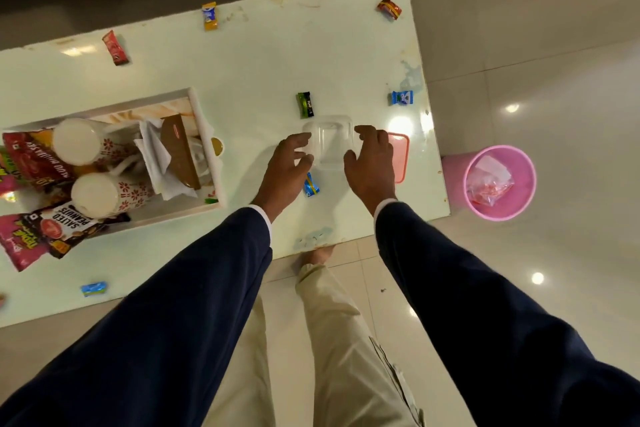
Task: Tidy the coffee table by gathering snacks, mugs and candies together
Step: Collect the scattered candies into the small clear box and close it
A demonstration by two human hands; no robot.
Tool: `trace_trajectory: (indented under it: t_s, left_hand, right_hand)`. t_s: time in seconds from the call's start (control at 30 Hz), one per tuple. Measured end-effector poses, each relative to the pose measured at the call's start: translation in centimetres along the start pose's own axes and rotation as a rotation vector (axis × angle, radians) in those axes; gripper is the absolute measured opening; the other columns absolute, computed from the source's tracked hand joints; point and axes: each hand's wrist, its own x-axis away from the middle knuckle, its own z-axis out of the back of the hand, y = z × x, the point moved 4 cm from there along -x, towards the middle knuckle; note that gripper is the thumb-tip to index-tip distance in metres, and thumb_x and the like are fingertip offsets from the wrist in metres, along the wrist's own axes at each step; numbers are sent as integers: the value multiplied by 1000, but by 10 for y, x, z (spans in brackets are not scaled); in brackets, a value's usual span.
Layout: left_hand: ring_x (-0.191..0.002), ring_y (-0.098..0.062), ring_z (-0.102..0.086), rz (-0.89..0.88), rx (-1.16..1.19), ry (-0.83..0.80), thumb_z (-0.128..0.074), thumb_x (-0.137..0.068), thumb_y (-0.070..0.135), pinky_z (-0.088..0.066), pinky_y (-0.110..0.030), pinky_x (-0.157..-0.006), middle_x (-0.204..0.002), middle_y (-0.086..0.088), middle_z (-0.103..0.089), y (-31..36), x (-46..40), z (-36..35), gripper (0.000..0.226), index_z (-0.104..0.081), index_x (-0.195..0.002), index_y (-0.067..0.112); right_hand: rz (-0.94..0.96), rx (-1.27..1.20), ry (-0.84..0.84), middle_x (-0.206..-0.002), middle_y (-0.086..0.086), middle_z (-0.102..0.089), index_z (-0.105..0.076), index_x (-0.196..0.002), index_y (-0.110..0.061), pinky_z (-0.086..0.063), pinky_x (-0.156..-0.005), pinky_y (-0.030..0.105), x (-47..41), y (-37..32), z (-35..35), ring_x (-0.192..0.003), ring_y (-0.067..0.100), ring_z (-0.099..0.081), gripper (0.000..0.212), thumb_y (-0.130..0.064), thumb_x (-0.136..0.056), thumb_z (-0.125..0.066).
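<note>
Glossy pale-green surface over shiny tiled floor; both hands, left and right, grip a clear square plastic container.

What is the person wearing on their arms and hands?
Both arms wear long dark navy sleeves, the left sleeve and the right sleeve, loose and softly creased. A thin white cuff peeks out at each wrist. The left hand and right hand are bare: no gloves, and no rings or watch that I can see.
</note>
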Motion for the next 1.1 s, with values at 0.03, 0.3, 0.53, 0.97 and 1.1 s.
trace_trajectory:
  t_s: [0.03, 0.3, 0.53, 0.97, 1.1]
  left_hand:
    - [-107, -4, -59, -53, -32, 19, -54, -100, 10, -43, 2, -75, -136, 3, -58, -1, 10, 7, 37, -57, -134, 25]
    - [-98, -5, -61, -54, -29, 177, -53, -94, -4, -48, -19, -90, -120, -2, -62, -70, 112, 94, 31, -65, -116, 13]
    - [-104, -6, -61, 63, 54, 371, -51, -88, -10, -41, -6, -83, -118, -3, -65, -180, 183, 221, 35, -67, -111, 12]
    - [-115, -32, -58, 197, -130, 510, -67, -80, 2, -50, -48, -98, -129, -10, -55, -348, 249, 448, 43, -64, -122, 13]
    - [-116, -37, -52, 306, -394, 503, -78, -76, 26, -47, -49, -94, -131, -10, -51, -382, 234, 491, 56, -58, -128, 20]
  right_hand:
    - [112, 40, 23, -133, 10, -52, -51, -135, -12, -48, -98, 38, 12, -10, 1, -118, 30, -51, 47, -8, -90, -59]
    - [539, 59, -459, -112, -2, -55, -60, -117, -19, -53, -88, 38, 110, -90, -85, -99, 16, -59, 35, -1, -88, -53]
    - [566, 164, -611, -107, -1, -58, -61, -116, -17, -53, -85, 40, 175, -166, -206, -87, 14, -59, 35, 1, -87, -53]
    - [555, 769, -573, -125, 5, -48, -49, -129, -25, -50, -85, 45, 291, -242, -427, -114, 30, -49, 51, -34, -85, -72]
    - [533, 858, -564, -123, 11, -44, -49, -125, -20, -54, -75, 46, 293, -244, -462, -111, 35, -48, 46, -18, -86, -73]
